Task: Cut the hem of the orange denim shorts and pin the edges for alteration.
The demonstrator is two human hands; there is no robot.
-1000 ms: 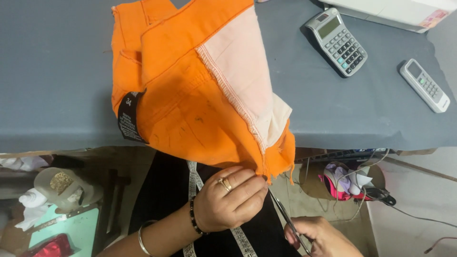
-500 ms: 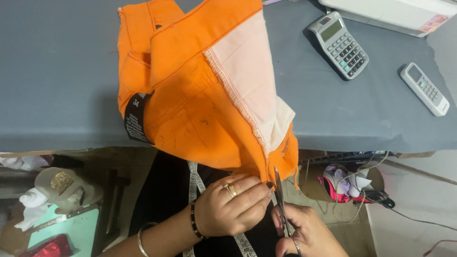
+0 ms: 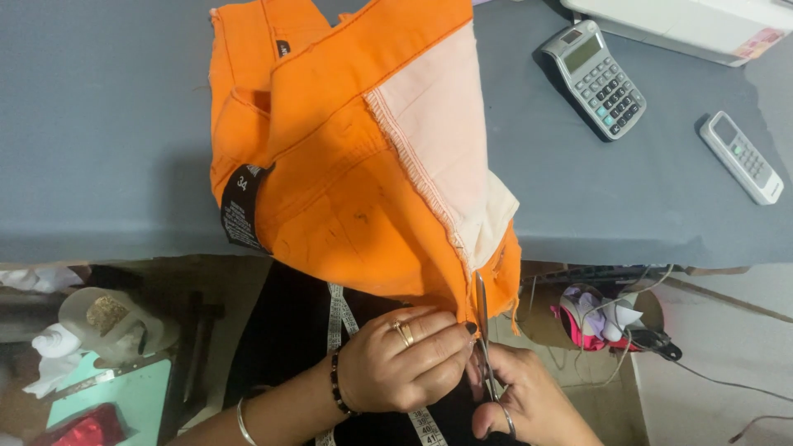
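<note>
An orange garment (image 3: 347, 165) with a pale pink lining panel (image 3: 446, 140) and a black label (image 3: 239, 206) hangs over the near edge of a grey table (image 3: 99, 124). My left hand (image 3: 405, 359), with a ring and bracelets, pinches the garment's lower edge beside the seam. My right hand (image 3: 520, 400) grips metal scissors (image 3: 483, 330), their blades pointing up into the seam at the garment's bottom corner. A white measuring tape (image 3: 334, 318) hangs down my front.
A grey calculator (image 3: 593, 78) and a white remote control (image 3: 741, 157) lie on the table's right side, with a white machine (image 3: 686, 25) at the far right. Below the table are a basket of cables and scraps (image 3: 603, 318) and clutter at left (image 3: 99, 330).
My right hand has brought the scissors up from below, and the blades now reach into the seam. My left hand has kept its pinch on the garment's edge.
</note>
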